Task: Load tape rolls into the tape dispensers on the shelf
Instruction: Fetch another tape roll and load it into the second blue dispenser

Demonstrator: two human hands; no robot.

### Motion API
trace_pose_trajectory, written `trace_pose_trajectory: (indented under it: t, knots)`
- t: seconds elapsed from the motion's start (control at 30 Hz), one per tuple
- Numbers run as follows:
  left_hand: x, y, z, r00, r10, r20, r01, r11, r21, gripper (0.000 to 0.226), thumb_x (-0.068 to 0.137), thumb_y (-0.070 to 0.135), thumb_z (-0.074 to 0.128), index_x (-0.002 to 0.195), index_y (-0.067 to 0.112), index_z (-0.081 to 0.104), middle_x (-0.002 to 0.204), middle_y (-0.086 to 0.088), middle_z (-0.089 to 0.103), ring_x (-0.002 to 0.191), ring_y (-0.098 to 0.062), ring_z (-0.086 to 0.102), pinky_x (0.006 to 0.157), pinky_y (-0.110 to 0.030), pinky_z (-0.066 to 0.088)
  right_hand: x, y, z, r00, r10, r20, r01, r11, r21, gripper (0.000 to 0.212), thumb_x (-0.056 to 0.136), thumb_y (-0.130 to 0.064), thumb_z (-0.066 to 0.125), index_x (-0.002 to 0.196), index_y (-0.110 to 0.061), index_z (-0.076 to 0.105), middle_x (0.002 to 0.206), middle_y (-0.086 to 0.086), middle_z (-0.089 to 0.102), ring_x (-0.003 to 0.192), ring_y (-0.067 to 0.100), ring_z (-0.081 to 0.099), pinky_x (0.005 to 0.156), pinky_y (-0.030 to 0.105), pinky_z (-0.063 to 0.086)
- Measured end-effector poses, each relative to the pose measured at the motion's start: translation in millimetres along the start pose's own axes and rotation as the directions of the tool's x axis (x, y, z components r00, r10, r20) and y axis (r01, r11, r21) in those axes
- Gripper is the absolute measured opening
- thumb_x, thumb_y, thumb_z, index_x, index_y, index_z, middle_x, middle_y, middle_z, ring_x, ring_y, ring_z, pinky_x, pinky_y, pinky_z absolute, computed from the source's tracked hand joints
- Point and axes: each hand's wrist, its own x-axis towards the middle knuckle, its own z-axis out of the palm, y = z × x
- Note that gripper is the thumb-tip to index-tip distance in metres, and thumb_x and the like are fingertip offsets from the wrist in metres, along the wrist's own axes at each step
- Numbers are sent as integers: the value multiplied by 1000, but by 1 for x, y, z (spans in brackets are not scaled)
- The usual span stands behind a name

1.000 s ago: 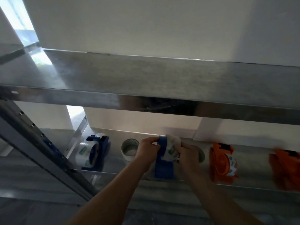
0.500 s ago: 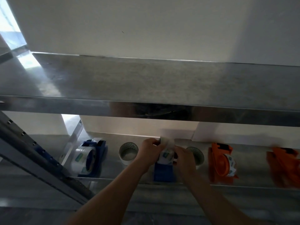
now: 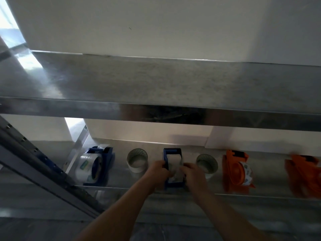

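Head view only. Saw middle blue dispenser (image 3: pixel 172 151) resting on the lower shelf (image 3: pixel 271 171), far end turned toward the white wall (image 3: pixel 156 23); found clear tape roll (image 3: pixel 174 160) seated inside it, between the two blue side walls. Caught left hand (image 3: pixel 158 171) clamped on the dispenser's left wall, fingers curled over the edge; caught right hand (image 3: pixel 193 173) curled in at the right wall, fingertips pinching the roll's near right edge; could not tell through the blur whether those fingertips also touched the blue frame. Saw both forearms reaching in from below, bare.

Logged everything else off the middle blue dispenser. Spotted first loose roll (image 3: pixel 137 160) just left of it, lying flat, core opening up, apart from the left hand; spotted second loose roll (image 3: pixel 207 163) just right of it, also flat, close beside the right hand, contact unclear. Found left blue dispenser (image 3: pixel 106 160) farther left, past the first loose roll, carrying a loaded clear roll (image 3: pixel 86 166) on its left side; noted slanted rack post (image 3: pixel 43 164) beyond that, farthest left. Found orange dispenser (image 3: pixel 233 171) to the right, past the second loose roll, with a roll (image 3: pixel 247 173) mounted on its right side; found blurred orange dispenser (image 3: pixel 302 174) farthest right at the edge, load unreadable. Noted upper shelf (image 3: pixel 156 84) overhead, its metal front lip running across above the whole row.
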Motion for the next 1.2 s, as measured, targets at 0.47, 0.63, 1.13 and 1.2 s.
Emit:
trace_pose_trajectory:
  t: [0.47,0.63,1.13,1.2]
  knots:
    - [-8,7,-4,995,8,-101,-22,990,-136,41,90,2,60,128,15,53,96,-10,61,73,-15,59,44,-14,45,9,9,10,933,325,155,-360,839,407,36,94,-45,50,104,-14,65,99,11,69,90,26,63,65,32,48]
    - [-12,8,-9,997,-35,-69,18,973,-228,37,91,0,55,121,23,56,84,-3,59,66,-12,55,43,-16,45,18,21,14,919,358,165,-394,832,390,43,85,-45,59,113,-14,68,107,11,73,104,32,66,87,46,56]
    - [-11,-7,-6,985,23,-172,-28,999,-25,38,88,46,63,80,9,65,69,-4,62,63,-15,57,65,-37,53,-6,10,21,998,-58,3,58,995,81,23,92,-22,58,76,-12,71,78,12,71,81,34,66,66,39,47]
    - [-8,-7,-7,982,-9,-189,-1,999,-52,40,89,49,61,72,12,62,60,1,57,55,-11,55,54,-29,47,-6,4,21,1000,6,26,-8,997,81,26,93,-31,59,79,-14,73,79,9,74,79,30,70,65,37,49]
